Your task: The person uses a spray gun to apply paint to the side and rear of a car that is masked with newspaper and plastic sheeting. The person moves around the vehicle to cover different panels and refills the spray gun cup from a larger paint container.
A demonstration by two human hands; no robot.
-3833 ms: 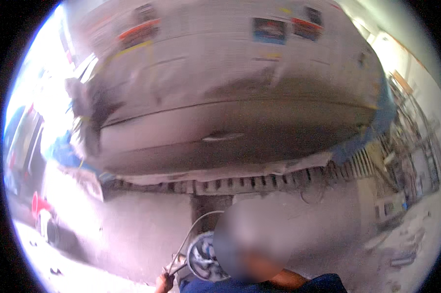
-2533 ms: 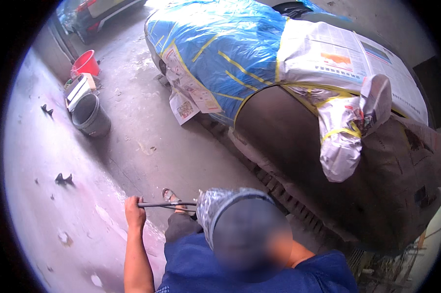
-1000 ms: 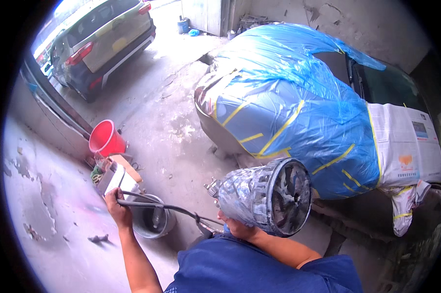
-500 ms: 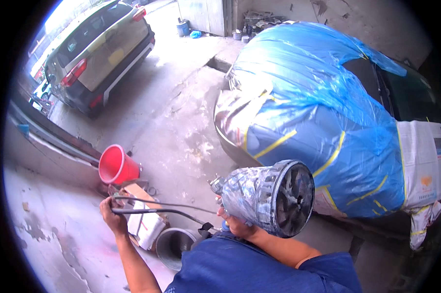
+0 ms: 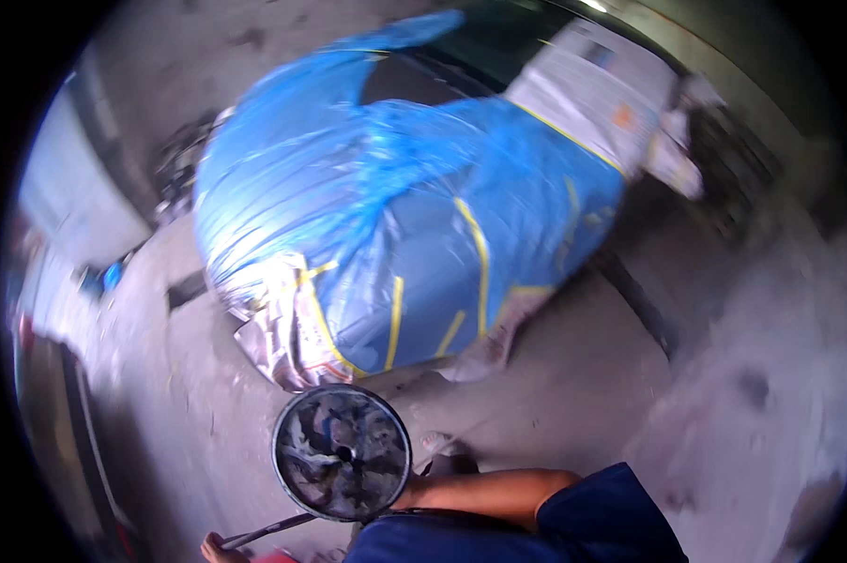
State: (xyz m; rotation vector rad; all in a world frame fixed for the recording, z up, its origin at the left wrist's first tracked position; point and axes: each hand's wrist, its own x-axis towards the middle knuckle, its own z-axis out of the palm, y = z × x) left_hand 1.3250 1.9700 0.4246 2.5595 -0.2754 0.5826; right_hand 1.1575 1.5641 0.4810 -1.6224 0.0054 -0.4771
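Observation:
My right hand (image 5: 406, 494) is closed on a paint spray gun (image 5: 341, 460). The round, paint-smeared lid of its cup faces me and hides the gun body and most of my fingers. At the lower edge, my left hand (image 5: 220, 549) grips a dark hose (image 5: 271, 531) that runs toward the gun. Beyond the cup stands a car wrapped in blue plastic sheeting (image 5: 423, 159). Its panel nearest the gun is a bare blue-grey area (image 5: 423, 281) edged with yellow tape. The cup lies just in front of the covered corner, apart from it as far as I can tell.
Whitish sacking (image 5: 597, 84) covers the car's right part. Another vehicle (image 5: 48, 413) shows blurred at the left rim. A pale door panel (image 5: 76, 178) stands at the far left, with a small blue thing (image 5: 114, 275) on the floor below. A dark floor channel (image 5: 639, 305) runs right of the car.
My view has swung right, so the wrapped car now sits in the middle and the red bucket has mostly left view. The gun and both hands appear lower and further left. Both holds continue.

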